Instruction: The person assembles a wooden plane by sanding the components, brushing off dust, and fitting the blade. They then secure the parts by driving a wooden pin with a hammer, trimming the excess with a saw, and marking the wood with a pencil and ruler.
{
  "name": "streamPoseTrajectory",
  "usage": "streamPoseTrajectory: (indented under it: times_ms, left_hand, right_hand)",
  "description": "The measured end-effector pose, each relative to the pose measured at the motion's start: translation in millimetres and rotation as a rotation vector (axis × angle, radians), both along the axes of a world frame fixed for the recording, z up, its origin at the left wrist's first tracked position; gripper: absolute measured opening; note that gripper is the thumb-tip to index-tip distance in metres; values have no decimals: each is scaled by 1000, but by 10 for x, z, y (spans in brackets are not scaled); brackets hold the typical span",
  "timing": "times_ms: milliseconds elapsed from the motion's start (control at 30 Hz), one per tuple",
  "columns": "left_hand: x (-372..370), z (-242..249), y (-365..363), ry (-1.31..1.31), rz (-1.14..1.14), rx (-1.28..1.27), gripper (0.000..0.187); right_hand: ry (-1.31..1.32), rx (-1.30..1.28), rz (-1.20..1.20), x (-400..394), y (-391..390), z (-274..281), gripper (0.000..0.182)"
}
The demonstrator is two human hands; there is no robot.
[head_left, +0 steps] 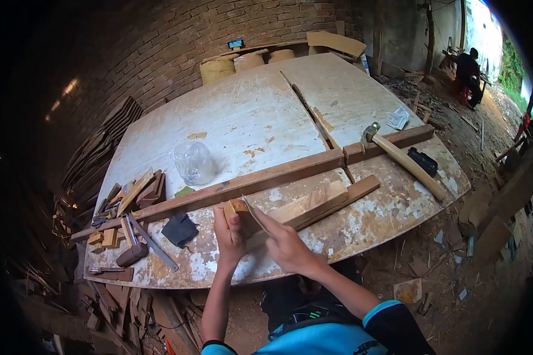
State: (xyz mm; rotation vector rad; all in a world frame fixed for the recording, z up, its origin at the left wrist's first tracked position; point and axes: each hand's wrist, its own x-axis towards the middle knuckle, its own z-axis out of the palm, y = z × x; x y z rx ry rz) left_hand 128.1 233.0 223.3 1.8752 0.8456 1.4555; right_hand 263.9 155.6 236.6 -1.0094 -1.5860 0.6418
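My left hand [228, 235] grips a wooden block [236, 207] upright near the table's front edge, thumb across its near face. Pressed along the block's right side, my right hand [291, 248] has its fingers stretched forward together. A thin pale edge shows between those fingers and the block; its kind is too small to tell. Just beyond my right hand lies a light wooden bar [311, 202] beside a darker one [364, 187]. Left of my left hand rests a crumpled dark cloth-like piece [179, 229].
A long wooden rail [266, 176] crosses the worktable [231, 127]. A hammer [405, 160] leans over its right part, near a black object [423, 162]. A clear plastic bag [193, 163] sits beyond. A mallet [132, 254] and hand tools lie left. Another person [468, 74] sits far right.
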Motion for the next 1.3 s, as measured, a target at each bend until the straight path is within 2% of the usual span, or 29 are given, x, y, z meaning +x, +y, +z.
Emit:
streamPoseTrajectory:
  times_ms: [67,100,133,200,233,333,433,467,567,600,700,733,767,867,967,1000,1100,1133,1200,1300]
  left_hand:
    - [-16,8,-9,29,31,55,57]
    - [-28,2,-22,47,46,78,55]
    - [-44,-4,-19,48,38,70,53]
    - [-45,-21,12,36,31,59,49]
    - [-46,-10,-11,33,30,59,46]
    - [-49,10,9,43,23,92,38]
    - [-22,20,-55,1,13,51,40]
    - [-26,-17,-57,25,15,58,41]
    - [-70,-64,-18,69,29,62,44]
    - [-66,-54,-16,70,24,41,44]
    - [-60,-40,-27,12,-41,26,41]
    - [-55,-114,12,-39,-56,37,39]
    - [-54,-160,30,-94,-63,47,37]
    - [-79,-161,15,117,56,240,31]
    - [-66,71,-38,298,141,183,28]
    - [-21,179,-80,147,45,85,26]
    - [69,0,-72,38,126,201,23]
    - [32,-34,-58,30,73,76,25]
    - [-7,-81,-48,61,126,55,29]
    - [119,-142,-55,-125,136,-18,36]
  right_hand:
    - [-38,-59,29,96,6,-29,56]
    - [-55,-93,43,112,-14,53,56]
    - [42,-133,105,115,-30,316,55]
    - [5,13,26,37,-11,363,57]
    - [-13,81,-6,-10,-15,357,57]
    - [-89,6,-69,4,18,-31,58]
    - [29,-183,114,90,82,412,58]
    - [-19,2,114,62,99,472,62]
    - [-57,-42,1,-26,47,86,65]
    - [-129,-18,8,11,66,108,67]
    - [-2,-222,173,88,78,475,68]
    - [-107,73,200,73,159,519,69]
    - [-298,111,147,33,202,579,69]
    - [-776,214,-66,-142,285,604,70]
    - [-776,140,-125,-144,246,604,71]
    - [-790,152,-155,-175,163,644,72]
    - [-819,149,-166,-140,-24,707,71]
    - [-832,147,-170,-119,-91,730,70]
    - [-834,150,-169,-137,-70,741,70]
    - [-810,140,-170,-208,205,711,70]
